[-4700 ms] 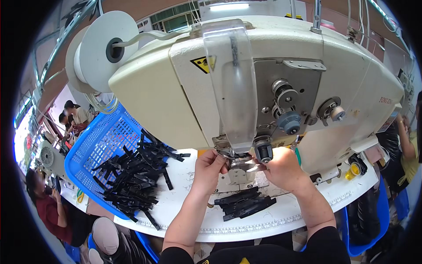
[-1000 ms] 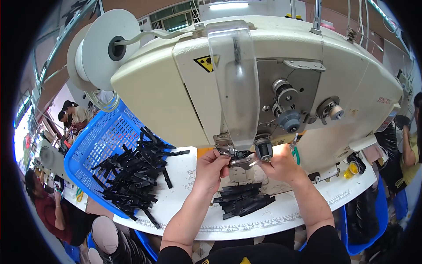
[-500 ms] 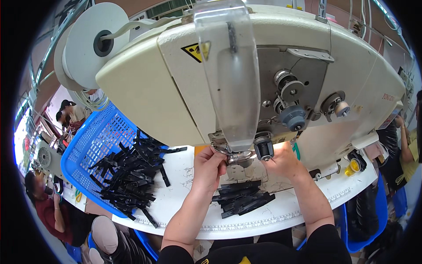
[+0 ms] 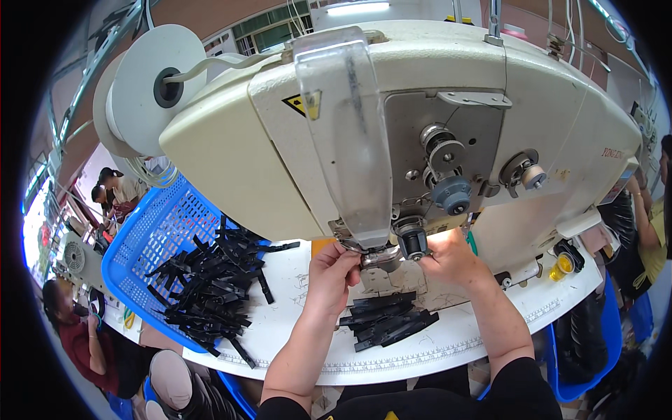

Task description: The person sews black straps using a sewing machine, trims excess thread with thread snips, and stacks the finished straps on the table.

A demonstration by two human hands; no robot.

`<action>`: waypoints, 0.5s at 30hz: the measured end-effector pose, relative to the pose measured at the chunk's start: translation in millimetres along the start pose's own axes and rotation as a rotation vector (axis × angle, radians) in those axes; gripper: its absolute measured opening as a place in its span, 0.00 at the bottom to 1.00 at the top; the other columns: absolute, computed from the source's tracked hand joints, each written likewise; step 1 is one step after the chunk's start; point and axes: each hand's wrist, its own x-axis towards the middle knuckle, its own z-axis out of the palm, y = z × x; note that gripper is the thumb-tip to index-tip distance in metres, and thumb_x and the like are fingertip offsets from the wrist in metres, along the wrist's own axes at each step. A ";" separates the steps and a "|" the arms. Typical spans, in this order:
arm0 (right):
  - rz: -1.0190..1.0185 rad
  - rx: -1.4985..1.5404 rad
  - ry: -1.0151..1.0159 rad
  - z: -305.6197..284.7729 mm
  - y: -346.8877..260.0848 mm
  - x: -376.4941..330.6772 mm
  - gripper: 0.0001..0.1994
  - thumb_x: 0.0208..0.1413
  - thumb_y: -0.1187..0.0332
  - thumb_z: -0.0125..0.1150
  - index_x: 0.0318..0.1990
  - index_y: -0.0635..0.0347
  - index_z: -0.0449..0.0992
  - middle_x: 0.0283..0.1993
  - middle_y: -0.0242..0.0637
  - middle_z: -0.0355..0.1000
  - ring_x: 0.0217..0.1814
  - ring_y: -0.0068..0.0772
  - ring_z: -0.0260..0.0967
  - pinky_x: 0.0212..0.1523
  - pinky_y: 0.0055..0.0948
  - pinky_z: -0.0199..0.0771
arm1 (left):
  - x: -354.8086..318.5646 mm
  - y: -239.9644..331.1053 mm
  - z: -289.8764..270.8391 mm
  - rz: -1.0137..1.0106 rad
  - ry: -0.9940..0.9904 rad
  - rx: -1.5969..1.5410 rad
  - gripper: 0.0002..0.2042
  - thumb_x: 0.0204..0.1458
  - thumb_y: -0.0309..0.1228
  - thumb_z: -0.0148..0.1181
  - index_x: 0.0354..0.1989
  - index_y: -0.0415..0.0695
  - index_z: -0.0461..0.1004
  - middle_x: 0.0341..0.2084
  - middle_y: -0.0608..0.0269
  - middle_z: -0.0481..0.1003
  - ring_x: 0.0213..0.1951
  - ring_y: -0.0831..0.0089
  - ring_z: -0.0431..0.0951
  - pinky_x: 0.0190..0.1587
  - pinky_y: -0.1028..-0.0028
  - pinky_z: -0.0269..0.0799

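A large cream industrial sewing machine [image 4: 231, 133] stands in front of me. My left hand [image 4: 332, 274] is at the left of its metal clamp [image 4: 381, 260], thumb and forefinger pinched together; whatever is between them is too small or hidden to make out. My right hand [image 4: 451, 260] is on the clamp's other side, beside the dark cylindrical part [image 4: 411, 239], fingers curled with their tips partly hidden by the machine. Between my forearms lies a small pile of black fabric strips [image 4: 392, 320]. A larger heap of black strips [image 4: 210, 280] spills from a blue plastic basket [image 4: 133, 245] on the left.
A clear plastic guard [image 4: 346, 140] hangs over the sewing head. A white reel [image 4: 150, 66] is at the upper left. The white table [image 4: 280, 332] has a ruler strip along its curved front edge. A small yellow container [image 4: 561, 267] stands at right. Other people sit on both sides.
My view has tilted slightly, so the machine appears lower and a little to the left. Both hands stay by the clamp, with hardly any visible change in their grip.
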 end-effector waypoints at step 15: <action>-0.207 -0.107 -0.073 -5.2 -60.0 -24.5 0.12 0.34 0.75 0.60 0.33 0.56 0.74 0.32 0.32 0.69 0.26 0.34 0.64 0.27 0.29 0.65 | -52.4 -28.4 17.6 -0.025 -0.214 -0.001 0.10 0.55 0.29 0.51 0.41 0.37 0.72 0.31 0.66 0.73 0.33 0.81 0.73 0.32 0.82 0.69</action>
